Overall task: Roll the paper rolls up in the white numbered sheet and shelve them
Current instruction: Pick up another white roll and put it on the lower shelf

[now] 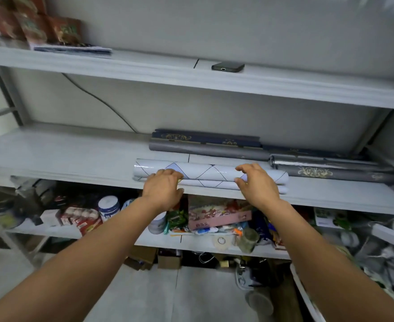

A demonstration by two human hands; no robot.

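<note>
A long white bundle (pixel 211 175), a sheet with thin dark diagonal lines rolled around other rolls, lies flat near the front edge of the middle shelf (pixel 63 156). My left hand (pixel 162 189) rests its fingers on the bundle's left part. My right hand (pixel 255 182) hovers at the right part with fingers spread and loosely bent, thumb near the front of the bundle; no grip shows on either side. The rolls inside the sheet are hidden.
Grey and dark blue patterned rolls (pixel 214 145) lie behind and to the right of the bundle. A phone (pixel 228 66) lies on the upper shelf. The lower shelf holds packets, jars and boxes (pixel 219 216). Cartons stand on the floor.
</note>
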